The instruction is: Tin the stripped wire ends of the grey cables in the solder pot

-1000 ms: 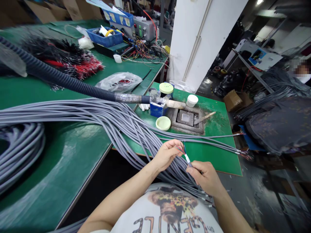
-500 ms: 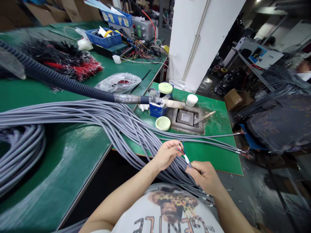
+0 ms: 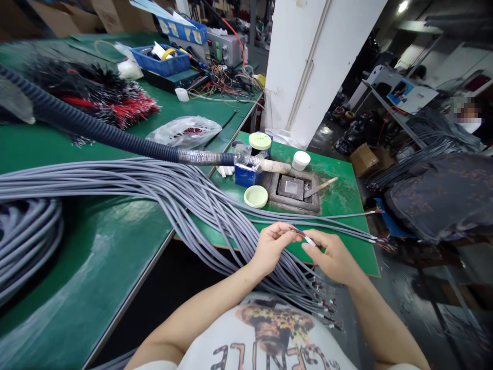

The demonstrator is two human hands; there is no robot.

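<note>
My left hand point(image 3: 271, 248) pinches the thin coloured wires point(image 3: 296, 230) that fan out of a grey cable's end. Close by, my right hand point(image 3: 332, 255) is closed around the same cable at its white sleeve point(image 3: 309, 240). Under and beside my hands runs a thick bundle of grey cables point(image 3: 223, 210), several of its stripped ends point(image 3: 327, 308) hanging past the board's front edge. Three or so separate cables point(image 3: 331, 226) lie across the green board with their bare wire ends over its right edge.
A solder pot point(image 3: 291, 187) with a flat stick point(image 3: 321, 187) sits in the green board, beside a ribbed hose point(image 3: 146, 149) taped to a blue box point(image 3: 247, 176). Round tubs point(image 3: 301, 160) and a shallow lid point(image 3: 256, 197) stand near. A co-worker point(image 3: 431, 195) is at right.
My hands have shifted slightly right and drawn closer together. The wires and white sleeve now lie flatter, and my right fingers have slid up to the sleeve.
</note>
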